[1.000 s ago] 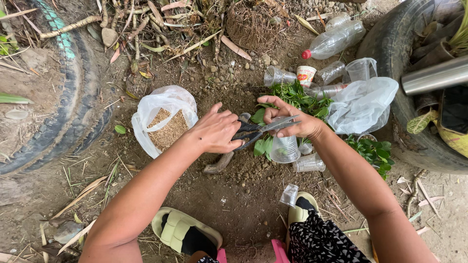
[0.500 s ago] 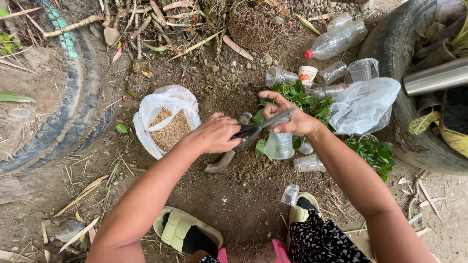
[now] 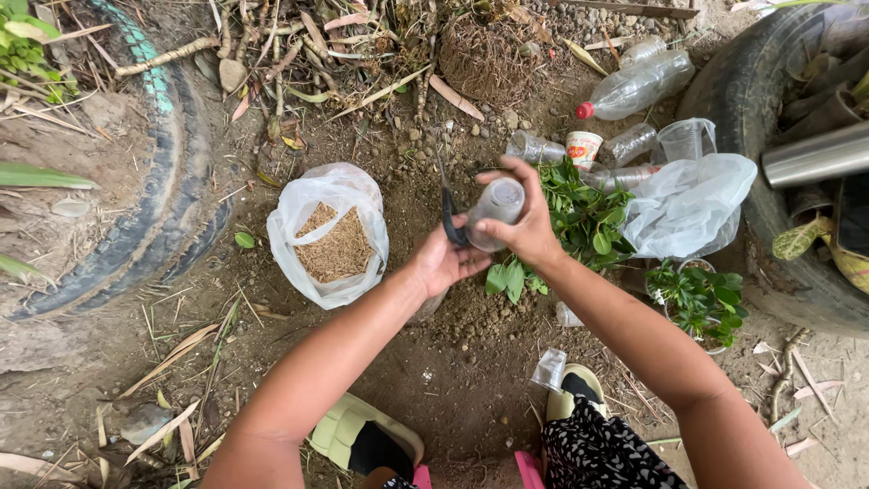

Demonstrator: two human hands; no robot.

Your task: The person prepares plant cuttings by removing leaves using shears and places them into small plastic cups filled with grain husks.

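Observation:
My left hand grips black scissors, which point upward against a cut clear plastic bottle piece. My right hand holds that bottle piece from the right, fingers wrapped over its top. Both hands meet above bare soil, just left of a pile of green leafy cuttings. An open white plastic bag of brown husk material lies on the ground to the left of my left hand.
Several clear plastic bottles and cups lie beyond the cuttings, with a crumpled clear bag. Old tyres stand at the left and right. A small potted plant sits by the right tyre. My sandalled feet are below.
The scissors have swung from lying across both hands to pointing up in my left hand. My right hand has lifted the bottle piece up off the ground.

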